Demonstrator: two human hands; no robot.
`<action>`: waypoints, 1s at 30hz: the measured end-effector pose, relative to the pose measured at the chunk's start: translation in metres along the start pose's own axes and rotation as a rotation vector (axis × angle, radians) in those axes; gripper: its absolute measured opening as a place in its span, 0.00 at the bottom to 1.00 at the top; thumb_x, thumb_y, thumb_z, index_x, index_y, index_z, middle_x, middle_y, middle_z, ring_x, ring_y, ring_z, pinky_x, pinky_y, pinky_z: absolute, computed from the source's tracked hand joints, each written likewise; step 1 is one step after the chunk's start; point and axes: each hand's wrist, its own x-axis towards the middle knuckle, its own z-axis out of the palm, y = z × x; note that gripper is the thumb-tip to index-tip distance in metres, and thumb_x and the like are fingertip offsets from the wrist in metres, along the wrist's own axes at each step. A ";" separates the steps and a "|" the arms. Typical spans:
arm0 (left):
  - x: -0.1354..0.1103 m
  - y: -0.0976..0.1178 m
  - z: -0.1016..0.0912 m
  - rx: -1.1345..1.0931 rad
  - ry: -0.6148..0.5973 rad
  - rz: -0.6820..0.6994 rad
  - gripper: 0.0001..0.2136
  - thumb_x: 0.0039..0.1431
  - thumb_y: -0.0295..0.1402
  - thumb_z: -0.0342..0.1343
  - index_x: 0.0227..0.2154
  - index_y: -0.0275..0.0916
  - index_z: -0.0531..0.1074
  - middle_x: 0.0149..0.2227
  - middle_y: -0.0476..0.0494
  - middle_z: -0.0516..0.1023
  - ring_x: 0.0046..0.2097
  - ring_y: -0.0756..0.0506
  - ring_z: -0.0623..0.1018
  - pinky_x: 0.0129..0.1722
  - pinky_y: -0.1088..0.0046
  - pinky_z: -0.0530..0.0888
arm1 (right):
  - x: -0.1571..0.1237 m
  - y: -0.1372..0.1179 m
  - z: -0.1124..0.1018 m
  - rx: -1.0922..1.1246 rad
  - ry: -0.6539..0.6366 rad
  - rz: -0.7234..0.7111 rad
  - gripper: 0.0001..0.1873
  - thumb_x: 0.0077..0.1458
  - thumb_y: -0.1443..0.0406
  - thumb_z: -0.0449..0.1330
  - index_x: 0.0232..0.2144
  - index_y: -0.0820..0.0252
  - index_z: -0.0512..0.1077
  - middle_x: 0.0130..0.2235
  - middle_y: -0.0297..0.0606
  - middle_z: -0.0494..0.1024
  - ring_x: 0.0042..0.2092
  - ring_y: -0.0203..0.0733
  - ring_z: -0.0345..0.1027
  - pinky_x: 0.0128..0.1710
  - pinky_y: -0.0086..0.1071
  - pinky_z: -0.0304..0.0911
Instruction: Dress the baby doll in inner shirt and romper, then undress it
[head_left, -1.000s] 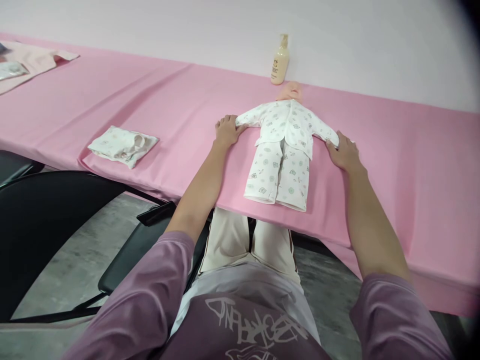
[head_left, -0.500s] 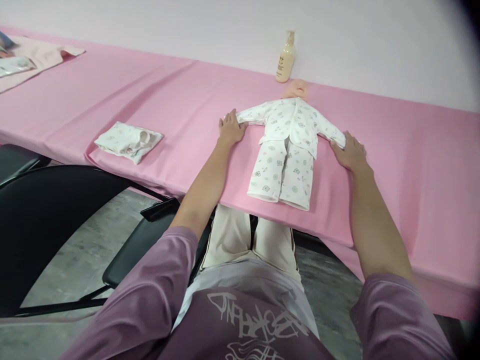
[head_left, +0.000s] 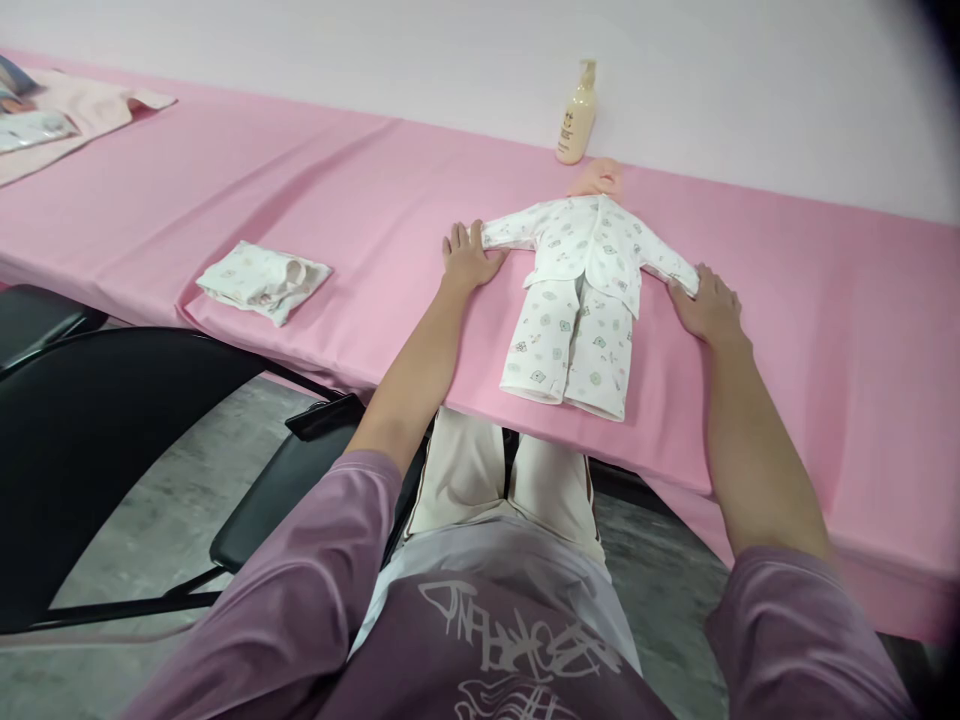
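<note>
A doll lies on its back on the pink-covered table. It wears a white printed baby jacket with both sleeves spread out to the sides, and matching trousers stretch below toward the table's front edge. My left hand lies flat at the end of the left-hand sleeve, fingers apart and the thumb off the cloth. At the other cuff, my right hand rests with its fingers spread, its thumb side against the sleeve end. Neither hand grips the cloth.
Behind the doll's head a pump bottle stands near the wall. A folded printed garment lies to the left on the pink tablecloth. At the far left is a pale cloth with items on it. Black chairs stand before the table.
My left thumb has moved away from the sleeve, a little wider of the fingers. My right hand has barely moved. The whole view has shifted slightly; the clothes lie as before.
</note>
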 end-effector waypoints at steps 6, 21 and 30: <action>-0.002 -0.001 0.001 0.014 0.026 0.011 0.39 0.78 0.60 0.50 0.83 0.47 0.62 0.87 0.33 0.57 0.89 0.28 0.49 0.87 0.36 0.45 | 0.002 0.002 0.001 -0.021 0.036 -0.016 0.45 0.80 0.43 0.52 0.84 0.65 0.58 0.84 0.64 0.58 0.83 0.71 0.53 0.83 0.64 0.43; -0.005 0.005 -0.011 -0.034 0.198 -0.024 0.24 0.76 0.39 0.52 0.70 0.40 0.75 0.73 0.25 0.77 0.82 0.23 0.64 0.85 0.35 0.52 | 0.002 0.005 0.003 -0.091 0.078 0.015 0.45 0.81 0.45 0.51 0.83 0.71 0.62 0.81 0.68 0.63 0.80 0.72 0.57 0.81 0.58 0.48; 0.000 -0.002 -0.014 -0.095 0.258 -0.131 0.26 0.77 0.50 0.52 0.71 0.50 0.75 0.72 0.30 0.80 0.82 0.20 0.63 0.81 0.29 0.55 | 0.001 0.002 0.001 -0.126 0.054 0.022 0.43 0.82 0.45 0.50 0.83 0.69 0.61 0.81 0.68 0.63 0.80 0.72 0.56 0.81 0.60 0.49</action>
